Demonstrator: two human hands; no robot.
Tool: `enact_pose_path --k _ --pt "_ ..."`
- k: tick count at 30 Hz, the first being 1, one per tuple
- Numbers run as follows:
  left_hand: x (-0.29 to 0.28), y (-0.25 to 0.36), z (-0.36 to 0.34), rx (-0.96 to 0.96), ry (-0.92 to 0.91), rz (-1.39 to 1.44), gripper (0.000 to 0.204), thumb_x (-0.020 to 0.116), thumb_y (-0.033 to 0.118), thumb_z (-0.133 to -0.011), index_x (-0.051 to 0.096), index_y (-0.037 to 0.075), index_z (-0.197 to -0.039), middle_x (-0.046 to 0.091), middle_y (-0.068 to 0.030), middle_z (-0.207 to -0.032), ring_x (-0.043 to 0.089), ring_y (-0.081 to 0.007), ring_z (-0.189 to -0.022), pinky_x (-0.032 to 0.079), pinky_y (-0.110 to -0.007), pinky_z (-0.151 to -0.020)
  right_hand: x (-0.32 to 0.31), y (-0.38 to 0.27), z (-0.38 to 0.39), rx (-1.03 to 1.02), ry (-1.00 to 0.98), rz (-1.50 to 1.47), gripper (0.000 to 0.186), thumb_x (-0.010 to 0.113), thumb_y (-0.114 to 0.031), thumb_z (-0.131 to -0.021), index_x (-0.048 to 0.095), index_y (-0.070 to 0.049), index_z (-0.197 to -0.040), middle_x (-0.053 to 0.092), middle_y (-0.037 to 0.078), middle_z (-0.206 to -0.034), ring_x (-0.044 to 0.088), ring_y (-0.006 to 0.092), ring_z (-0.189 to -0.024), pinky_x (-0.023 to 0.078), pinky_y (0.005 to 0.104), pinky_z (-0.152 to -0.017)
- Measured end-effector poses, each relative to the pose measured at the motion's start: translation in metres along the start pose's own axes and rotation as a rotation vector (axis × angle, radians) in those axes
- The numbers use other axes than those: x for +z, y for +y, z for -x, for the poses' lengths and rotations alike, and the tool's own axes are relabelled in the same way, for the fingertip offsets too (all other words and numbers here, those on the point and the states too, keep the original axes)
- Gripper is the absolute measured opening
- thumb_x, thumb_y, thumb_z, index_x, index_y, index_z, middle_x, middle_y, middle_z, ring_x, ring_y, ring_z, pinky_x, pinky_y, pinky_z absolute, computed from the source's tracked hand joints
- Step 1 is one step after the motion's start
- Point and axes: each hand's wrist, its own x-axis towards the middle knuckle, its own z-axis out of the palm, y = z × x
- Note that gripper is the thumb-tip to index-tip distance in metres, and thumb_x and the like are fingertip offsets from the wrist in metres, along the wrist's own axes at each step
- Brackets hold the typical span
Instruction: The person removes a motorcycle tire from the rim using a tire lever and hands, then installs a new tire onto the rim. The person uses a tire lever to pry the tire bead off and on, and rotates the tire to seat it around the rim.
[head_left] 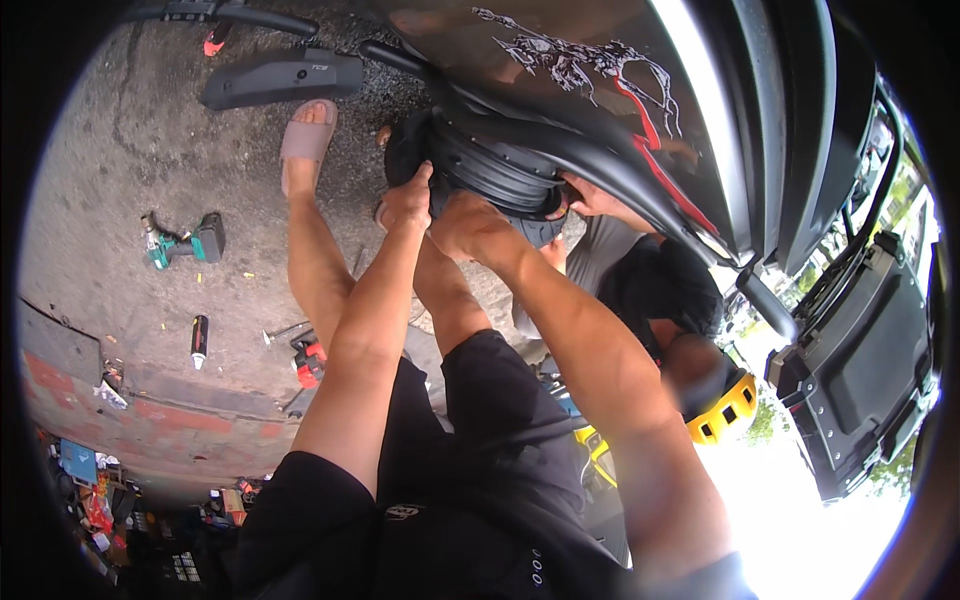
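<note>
A black tyre (533, 228) stands under the dark vehicle body, its ribbed black rim (490, 170) facing up toward me. My left hand (405, 203) is closed on the tyre's near left edge, thumb raised along it. Just to its right, my right hand (468, 226) is curled against the tyre by the rim; its fingertips are partly hidden. On the right side of the wheel, a co-worker's hand (590, 197) touches the rim, and the other hand (556, 250) is lower at the tyre.
A glossy dark body panel (560, 50) with a printed graphic overhangs the wheel. On the floor lie a black plastic guard (285, 80), a green cordless power tool (185, 242), a black can (200, 342) and a red tool (308, 360). The co-worker (660, 285) crouches at the right.
</note>
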Motion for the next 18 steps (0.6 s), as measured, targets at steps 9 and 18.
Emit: enact_pose_path --k 9,18 --pt "0.021 -0.025 -0.068 -0.120 -0.119 -0.249 0.091 0.072 0.081 -0.076 0.075 0.002 -0.120 0.076 -0.0124 -0.113 0.070 -0.0197 -0.107 0.053 -0.036 -0.096 0.052 -0.036 -0.070 0.353 0.307 -0.315 0.036 0.061 -0.023 -0.096 0.072 0.008 -0.111 0.072 0.026 -0.117 0.067 0.0415 -0.119 0.053 0.0458 -0.099" --pt "0.025 -0.064 -0.088 0.338 -0.214 -0.398 0.086 0.057 0.077 -0.091 0.073 -0.003 -0.121 0.077 -0.0091 -0.107 0.073 -0.0187 -0.098 0.055 -0.034 -0.093 0.060 -0.066 -0.058 0.277 0.347 -0.028 0.070 0.058 -0.033 -0.102 0.040 0.015 -0.149 0.068 0.031 -0.126 0.073 0.0381 -0.110 0.060 0.0502 -0.092"
